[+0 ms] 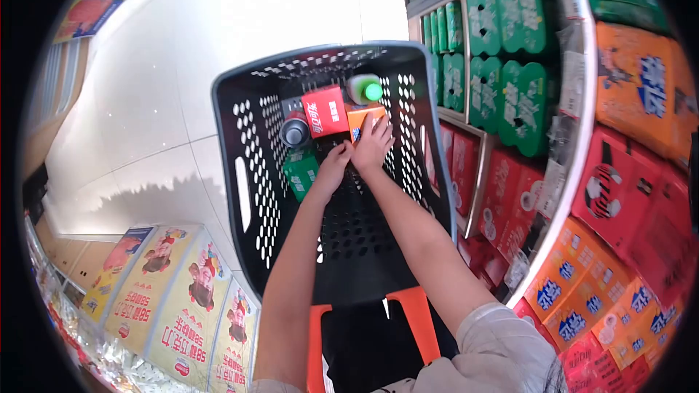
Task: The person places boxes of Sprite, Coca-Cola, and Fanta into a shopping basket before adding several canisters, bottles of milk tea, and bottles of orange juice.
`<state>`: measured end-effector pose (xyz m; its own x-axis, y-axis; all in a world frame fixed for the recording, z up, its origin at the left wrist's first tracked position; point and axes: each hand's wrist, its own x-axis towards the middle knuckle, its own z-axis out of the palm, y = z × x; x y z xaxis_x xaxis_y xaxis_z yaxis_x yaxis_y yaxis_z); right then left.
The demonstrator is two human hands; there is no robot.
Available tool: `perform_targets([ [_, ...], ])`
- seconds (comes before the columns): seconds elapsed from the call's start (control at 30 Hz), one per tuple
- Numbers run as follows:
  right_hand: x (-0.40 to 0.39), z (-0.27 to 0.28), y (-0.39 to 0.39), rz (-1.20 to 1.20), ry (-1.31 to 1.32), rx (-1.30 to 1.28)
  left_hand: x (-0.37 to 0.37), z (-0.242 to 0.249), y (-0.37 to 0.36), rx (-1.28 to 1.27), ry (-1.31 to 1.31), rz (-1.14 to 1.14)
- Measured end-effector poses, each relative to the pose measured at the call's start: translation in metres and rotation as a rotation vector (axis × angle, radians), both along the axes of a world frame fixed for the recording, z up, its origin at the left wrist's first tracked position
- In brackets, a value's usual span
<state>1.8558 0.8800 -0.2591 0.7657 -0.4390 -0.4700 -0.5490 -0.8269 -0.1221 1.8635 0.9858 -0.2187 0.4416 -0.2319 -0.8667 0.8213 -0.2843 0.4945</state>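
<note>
Both hands reach into a black perforated shopping basket (251, 73). My right hand (373, 147) lies on an orange pack (357, 118), its fingers spread over the front. My left hand (336, 164) is beside it, fingers drawn together near the pack's lower edge; whether it grips anything is hidden. Left of the orange pack is a red pack (325, 111) with white lettering. A bottle with a dark cap (295, 132) stands at the basket's left side, above a green pack (301, 172). Behind the orange pack is a bottle with a green cap (373, 92).
Shelves on the right hold green packs (506, 14), red packs (619, 189) and orange packs (633, 87). Yellow boxes (175, 298) stand at the lower left. An orange handle part (412, 324) is at the basket's near end. Pale floor tiles (145, 138) lie left of it.
</note>
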Motion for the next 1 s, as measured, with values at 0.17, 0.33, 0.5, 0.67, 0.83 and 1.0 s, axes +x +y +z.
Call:
perform_targets([
  [0.17,-0.017,0.108,-0.002,0.194,0.199,0.340,-0.012,0.166,0.075,0.012,-0.245,-0.065],
  [0.33,-0.072,0.259,-0.042,0.323,-0.076,0.571,-0.139,0.284,0.160,0.305,-0.397,0.166],
  [0.5,-0.170,0.368,-0.083,0.291,-0.002,0.482,-0.230,0.357,0.144,0.444,0.092,0.338],
  [0.67,-0.242,0.329,-0.084,-0.037,0.066,0.862,-0.225,0.385,0.116,-0.043,0.271,0.779],
  [0.83,-0.193,0.399,-0.046,0.195,0.285,0.952,-0.217,0.362,0.132,-0.258,0.449,0.773],
  [1.0,-0.168,0.432,-0.025,0.450,0.327,0.775,-0.182,0.350,0.130,-0.317,0.387,0.735],
])
